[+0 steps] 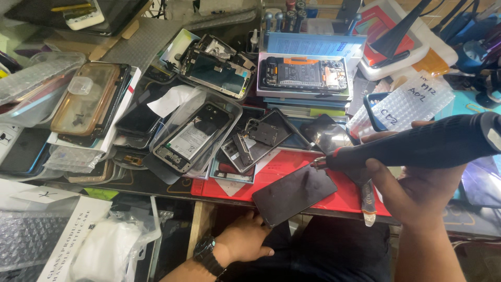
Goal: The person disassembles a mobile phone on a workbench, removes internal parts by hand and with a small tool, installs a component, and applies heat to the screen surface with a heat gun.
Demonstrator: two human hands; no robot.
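Your left hand (245,237), a dark watch (207,256) on its wrist, sits low at the near edge of the worktop (156,183), fingers curled against the bottom corner of a dark phone (295,193); whether that grip pinches the phone or only steadies it, you cannot tell. That phone lies face down and tilted on the red mat (292,167), one corner hanging past the worktop edge. Your right hand (417,190) is wrapped tight around a black rotary tool (417,146), held nearly level, its tip hovering just above the phone's upper right corner. Behind the mat, opened phones, back covers and clear cases lie heaped together, with a bubble-wrap bag (412,102) just beyond the tool.
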